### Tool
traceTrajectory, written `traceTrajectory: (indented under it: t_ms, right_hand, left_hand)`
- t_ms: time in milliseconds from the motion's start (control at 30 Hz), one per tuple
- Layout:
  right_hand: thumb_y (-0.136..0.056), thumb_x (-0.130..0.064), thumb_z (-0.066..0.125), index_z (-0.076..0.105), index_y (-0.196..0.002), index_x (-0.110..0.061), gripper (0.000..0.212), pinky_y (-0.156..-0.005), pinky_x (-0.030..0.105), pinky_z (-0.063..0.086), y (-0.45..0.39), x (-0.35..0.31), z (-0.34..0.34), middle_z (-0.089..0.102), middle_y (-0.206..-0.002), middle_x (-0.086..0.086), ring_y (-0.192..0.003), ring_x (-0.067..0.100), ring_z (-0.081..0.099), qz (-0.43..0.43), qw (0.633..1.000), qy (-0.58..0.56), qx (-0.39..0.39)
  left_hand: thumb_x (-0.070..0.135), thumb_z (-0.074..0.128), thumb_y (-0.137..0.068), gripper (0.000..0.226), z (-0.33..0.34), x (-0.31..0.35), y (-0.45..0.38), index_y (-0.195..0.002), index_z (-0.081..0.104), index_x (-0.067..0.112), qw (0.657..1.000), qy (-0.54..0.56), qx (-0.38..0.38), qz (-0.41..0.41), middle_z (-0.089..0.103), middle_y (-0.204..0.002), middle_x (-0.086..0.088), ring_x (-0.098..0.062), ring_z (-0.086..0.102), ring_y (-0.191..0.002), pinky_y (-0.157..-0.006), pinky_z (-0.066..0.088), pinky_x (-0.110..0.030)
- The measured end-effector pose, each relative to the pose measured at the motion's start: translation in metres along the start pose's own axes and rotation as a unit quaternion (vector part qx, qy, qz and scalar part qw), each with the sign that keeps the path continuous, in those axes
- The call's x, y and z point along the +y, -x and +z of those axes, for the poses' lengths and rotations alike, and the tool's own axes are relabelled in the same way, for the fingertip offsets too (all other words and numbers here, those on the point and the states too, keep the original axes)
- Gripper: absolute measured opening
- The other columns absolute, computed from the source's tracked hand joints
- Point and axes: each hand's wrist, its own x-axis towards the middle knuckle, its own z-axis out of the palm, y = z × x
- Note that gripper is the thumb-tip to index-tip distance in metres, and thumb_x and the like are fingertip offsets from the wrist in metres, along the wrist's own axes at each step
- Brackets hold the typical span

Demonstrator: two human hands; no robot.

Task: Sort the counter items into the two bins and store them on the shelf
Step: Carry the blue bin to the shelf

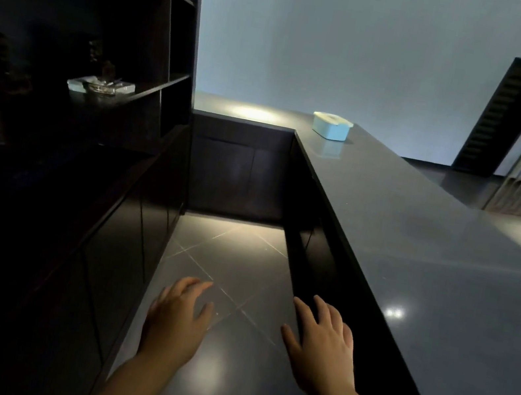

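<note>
Two empty hands, left hand (177,318) and right hand (321,345), fingers relaxed; blue bin (331,126) upright on counter (420,232).

Premises present as a dim bar or reception area: long dark counter (434,249) at right, dark shelving (107,31) upper left, tiled floor (227,261) between.

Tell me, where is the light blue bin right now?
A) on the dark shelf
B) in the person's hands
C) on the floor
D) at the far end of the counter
D: the bin sits lidded on the counter at its far end, while both hands, left and right, hang open and hold nothing.
</note>
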Motion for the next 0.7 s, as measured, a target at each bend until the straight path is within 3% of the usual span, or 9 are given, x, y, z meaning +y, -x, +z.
traceTrajectory:
  t_ms: [233,700]
  right_hand:
    - [-0.094,-0.059,0.032,0.016,-0.15,-0.039,0.061,-0.118,0.037,0.01,-0.142,-0.021,0.021,0.012,-0.16,-0.002,-0.147,0.019,0.006,-0.036,0.999,0.003,-0.011]
    - [-0.094,-0.058,0.031,0.016,-0.149,-0.04,0.06,-0.117,0.035,0.012,-0.429,-0.065,0.059,0.013,-0.159,-0.005,-0.146,0.017,0.008,0.023,1.0,-0.003,0.006]
  left_hand:
    - [0.029,0.055,-0.093,0.039,0.048,-0.026,-0.122,-0.132,0.053,0.026,0.999,0.023,-0.008,-0.043,0.049,-0.136,0.004,-0.015,0.042,-0.122,-0.099,0.034,-0.026]
    - [0.028,0.056,-0.092,0.038,0.099,-0.061,-0.439,-0.13,0.054,0.028,0.999,0.005,-0.035,0.031,0.051,-0.131,0.007,-0.015,0.044,-0.119,-0.099,0.034,-0.028]
